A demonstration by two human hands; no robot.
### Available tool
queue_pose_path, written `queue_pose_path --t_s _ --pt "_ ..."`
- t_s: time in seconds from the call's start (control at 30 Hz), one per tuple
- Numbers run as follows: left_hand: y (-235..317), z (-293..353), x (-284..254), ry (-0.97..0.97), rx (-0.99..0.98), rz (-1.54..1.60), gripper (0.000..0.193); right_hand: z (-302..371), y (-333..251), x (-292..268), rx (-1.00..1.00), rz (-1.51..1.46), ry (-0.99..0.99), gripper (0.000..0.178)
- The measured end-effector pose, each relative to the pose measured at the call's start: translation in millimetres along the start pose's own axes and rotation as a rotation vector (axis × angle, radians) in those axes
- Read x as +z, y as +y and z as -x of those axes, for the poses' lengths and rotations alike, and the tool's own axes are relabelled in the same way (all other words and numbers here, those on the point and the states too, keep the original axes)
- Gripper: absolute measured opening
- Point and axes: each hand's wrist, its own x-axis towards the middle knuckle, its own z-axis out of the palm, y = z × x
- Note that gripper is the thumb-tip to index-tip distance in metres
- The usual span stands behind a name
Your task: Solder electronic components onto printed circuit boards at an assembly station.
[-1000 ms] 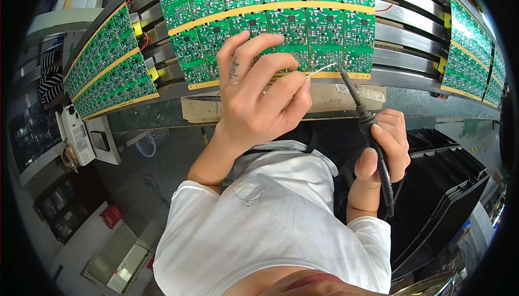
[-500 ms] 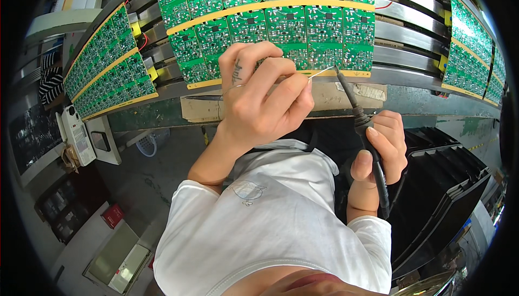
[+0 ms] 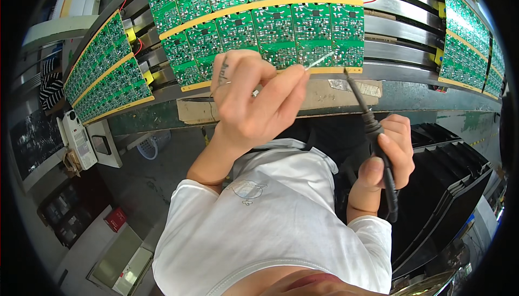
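My left hand (image 3: 251, 98), closed, pinches a thin silvery solder wire (image 3: 323, 59) between thumb and forefinger. The wire's free end points right, over the lower edge of a large panel of green circuit boards (image 3: 274, 25) with yellow strips. In my right hand (image 3: 393, 152) is a black soldering iron (image 3: 361, 101), its fingers wrapped round the handle. The iron's dark tip is at the panel's lower yellow strip near the right corner, apart from the wire. Whether the tip touches the strip, I cannot tell.
The panel lies across metal rails (image 3: 400, 22). Similar panels flank it, one at left (image 3: 111, 63) and one at right (image 3: 466, 41). A strip of cardboard (image 3: 319, 97) lies along the bench's near edge. Black stacked trays (image 3: 440, 188) stand at lower right.
The iron has drawn back to the right and slightly down, and its tip has parted from the wire. My left hand has shifted slightly left. The whole view has tilted a little.
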Motion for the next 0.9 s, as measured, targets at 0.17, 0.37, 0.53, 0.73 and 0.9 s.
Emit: queue_pose_path --t_s 0.17,0.37,0.53,0.73,0.9 --pt "7.2 -3.3 7.3 -0.056 0.054 0.030 0.017 2.5 9.5 -12.2 0.022 -0.002 0.059 0.024" --pt "9.5 -5.1 16.7 -0.062 0.071 0.047 0.015 1.2 12.1 -8.4 0.015 -0.035 0.053 0.023" --pt "8.8 -3.7 20.3 -0.064 0.052 0.039 0.014 0.4 12.9 -4.4 0.033 -0.046 0.048 0.022" --pt "7.6 -2.8 21.1 -0.065 0.047 0.034 0.015 0.3 15.2 -2.7 0.030 -0.059 0.051 0.021" --pt "9.1 -4.9 17.0 -0.114 0.055 0.007 0.021 0.3 14.6 -2.2 0.013 -0.037 0.050 0.021"
